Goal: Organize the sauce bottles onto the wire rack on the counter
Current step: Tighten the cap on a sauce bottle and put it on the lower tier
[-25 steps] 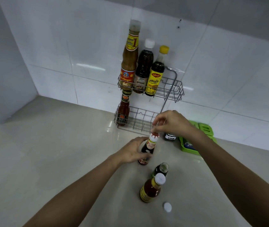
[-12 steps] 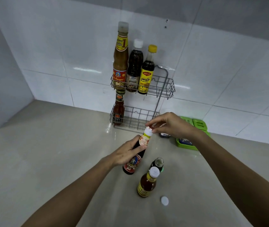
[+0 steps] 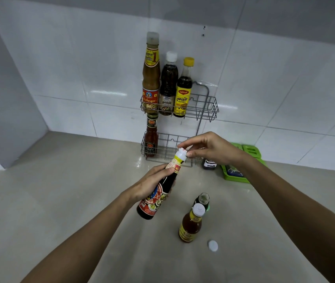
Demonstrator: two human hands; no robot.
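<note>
Dark sauce bottle (image 3: 158,193): lifted off counter (image 3: 60,201), tilted toward 1 o'clock, short of wire rack (image 3: 183,111). Left hand (image 3: 152,183) wraps its body; right hand (image 3: 209,149) fingertips pinch white cap (image 3: 181,153). Risk: loose cap, tilt spills sauce; two bottles at 5 o'clock unracked.

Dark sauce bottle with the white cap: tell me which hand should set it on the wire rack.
Left. The left hand already grips the dark sauce bottle round its body, tilted above the counter, while the right hand only pinches the cap. The wire rack has free space on both shelves.
</note>
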